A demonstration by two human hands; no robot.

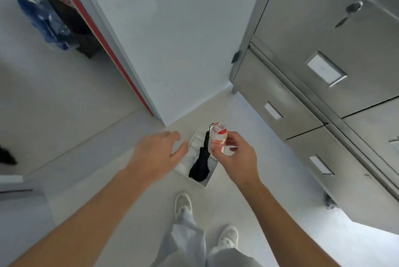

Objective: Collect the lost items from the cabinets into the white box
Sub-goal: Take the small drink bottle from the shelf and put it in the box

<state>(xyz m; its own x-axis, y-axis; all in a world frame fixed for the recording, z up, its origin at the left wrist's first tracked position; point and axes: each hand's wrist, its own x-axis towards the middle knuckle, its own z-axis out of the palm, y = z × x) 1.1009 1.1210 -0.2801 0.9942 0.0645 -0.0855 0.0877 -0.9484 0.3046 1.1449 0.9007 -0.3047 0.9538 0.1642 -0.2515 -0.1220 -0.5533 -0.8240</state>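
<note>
A white box (195, 177) stands on the floor just ahead of my feet. Inside it lies a folded dark umbrella (200, 164). My right hand (236, 159) holds a small white bottle with a red cap and red label (218, 137) above the box's right side. My left hand (158, 152) hovers over the box's left edge, fingers spread and holding nothing. The hands hide part of the box.
Grey metal cabinets (319, 68) with label holders and a lock fill the right side; one low door (367, 215) hangs open at the lower right. A white wall corner (172, 51) stands ahead. Dark and blue bags (54, 20) lie past a red-edged frame at upper left.
</note>
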